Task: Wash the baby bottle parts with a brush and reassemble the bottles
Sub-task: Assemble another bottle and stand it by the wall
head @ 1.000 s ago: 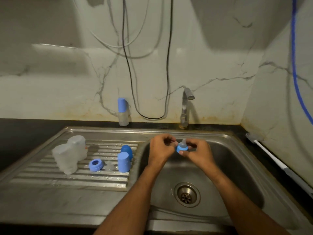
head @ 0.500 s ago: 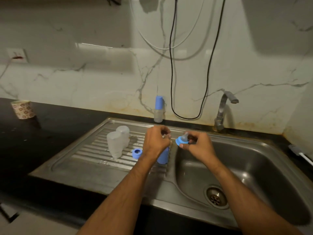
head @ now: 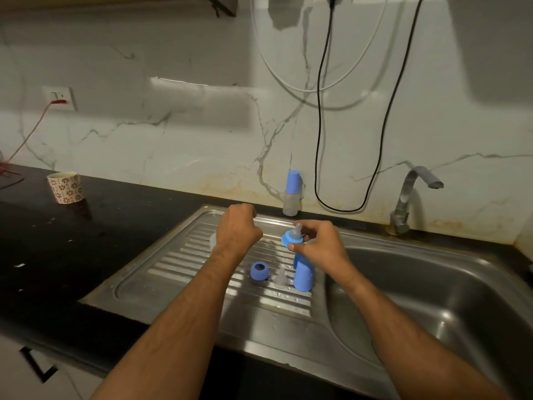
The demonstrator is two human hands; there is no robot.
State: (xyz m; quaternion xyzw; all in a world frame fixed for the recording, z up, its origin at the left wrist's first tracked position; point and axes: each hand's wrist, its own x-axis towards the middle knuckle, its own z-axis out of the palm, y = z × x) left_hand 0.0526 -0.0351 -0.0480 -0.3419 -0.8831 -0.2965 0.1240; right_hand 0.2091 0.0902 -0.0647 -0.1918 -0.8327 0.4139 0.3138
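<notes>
Your right hand (head: pixel 320 245) pinched the blue collar with its teat (head: pixel 292 238) over the drainboard (head: pixel 184 264); your left hand (head: pixel 238 229) was curled, contents hidden. Wet fingers could have dropped it into the basin (head: pixel 432 298).

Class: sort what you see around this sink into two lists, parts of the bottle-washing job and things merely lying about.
Job:
blue screw ring with clear teat in the right hand
loose blue ring
loose clear teat
blue cap
assembled blue-capped bottle
steel sink

Lying about:
floral paper cup
black cable
wall socket
</notes>
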